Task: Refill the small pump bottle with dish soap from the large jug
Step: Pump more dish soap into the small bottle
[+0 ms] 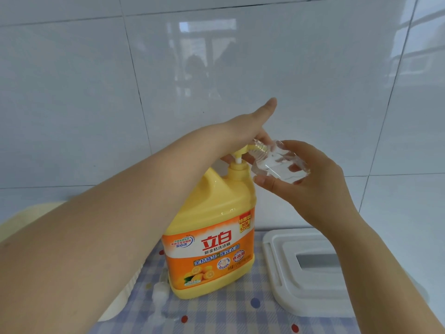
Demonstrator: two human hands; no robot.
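Head view. I see the large yellow dish soap jug [212,227] standing upright on the checked tablecloth [228,309], its pump head [72,154] fitted on top with the spout pointing right.

My left hand [243,131] lies over the pump head with the thumb stretched out straight and clear of it; the fingers reach down behind the pump and are mostly hidden, so I read them as pressing or steadying the plunger but cannot tell their exact form.

My right hand [313,182] grips the small clear bottle [279,162], fingers and thumb curled round its body. The bottle is tilted nearly onto its side, its threaded open neck held right against the jug's spout.

The bottle's own pump cap [160,297] lies on the cloth just beside the jug's base, at lower left. A white plastic lid [308,268] lies to the right of the jug.

Progress, as a judgement: cap removal and alignment of the neck to the spout are done. The bottle looks almost empty, so filling has barely begun. Remaining: pump until full, then refit the cap.
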